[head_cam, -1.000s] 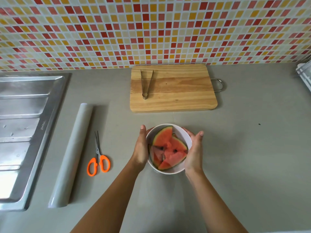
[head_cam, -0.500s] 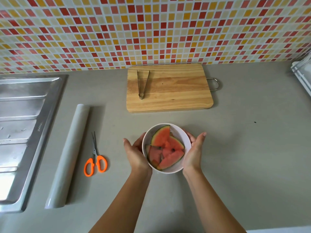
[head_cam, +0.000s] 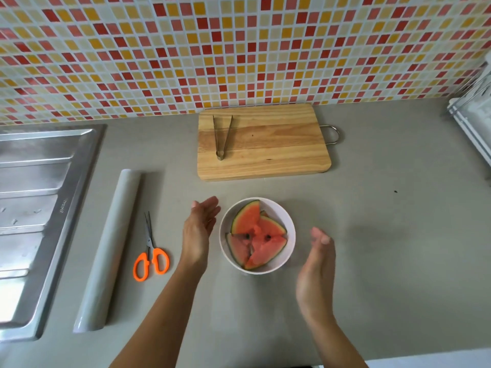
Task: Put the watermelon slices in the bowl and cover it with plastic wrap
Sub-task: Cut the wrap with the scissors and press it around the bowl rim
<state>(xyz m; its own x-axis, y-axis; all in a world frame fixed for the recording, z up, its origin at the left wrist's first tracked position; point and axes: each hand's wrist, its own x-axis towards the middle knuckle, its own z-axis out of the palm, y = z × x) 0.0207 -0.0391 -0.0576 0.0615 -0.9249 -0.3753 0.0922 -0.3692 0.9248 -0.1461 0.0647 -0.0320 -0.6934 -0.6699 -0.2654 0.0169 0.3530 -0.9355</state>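
A white bowl (head_cam: 288,229) stands on the grey counter and holds several red watermelon slices (head_cam: 256,235) with green rinds. My left hand (head_cam: 199,231) hovers just left of the bowl, fingers straight, apart from the rim. My right hand (head_cam: 316,272) is to the bowl's lower right, fingers relaxed, holding nothing and blurred by motion. A roll of plastic wrap (head_cam: 109,248) lies lengthwise further left on the counter.
Orange-handled scissors (head_cam: 150,253) lie between the roll and my left arm. A wooden cutting board (head_cam: 263,142) with metal tongs (head_cam: 221,136) sits behind the bowl. A steel sink (head_cam: 34,208) fills the left edge. A white rack (head_cam: 475,123) is at the right.
Both hands have let go of the bowl and moved away from it, the left one outward to the left, the right one back and to the right.
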